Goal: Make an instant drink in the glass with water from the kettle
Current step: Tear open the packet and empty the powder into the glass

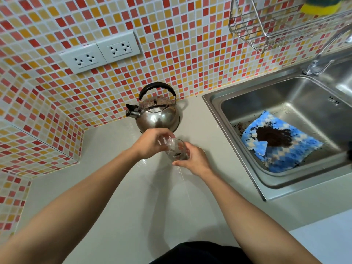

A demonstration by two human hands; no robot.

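Note:
A clear glass [179, 150] stands on the pale counter [133, 197] just in front of the steel kettle [158, 115]. A little dark powder lies at its bottom. My right hand [194, 161] wraps around the glass from the right and near side. My left hand [152, 142] hovers over the rim, pinching a small clear sachet [170, 143] tilted into the glass. The kettle has a black handle, its spout points left, and it sits against the tiled wall.
A steel sink [285, 130] lies to the right, holding a blue checked cloth [280, 141] with dark grounds piled on it. A tap [322, 60] stands behind it, a wire rack [276, 21] hangs above. Two wall sockets [101, 52] sit at upper left.

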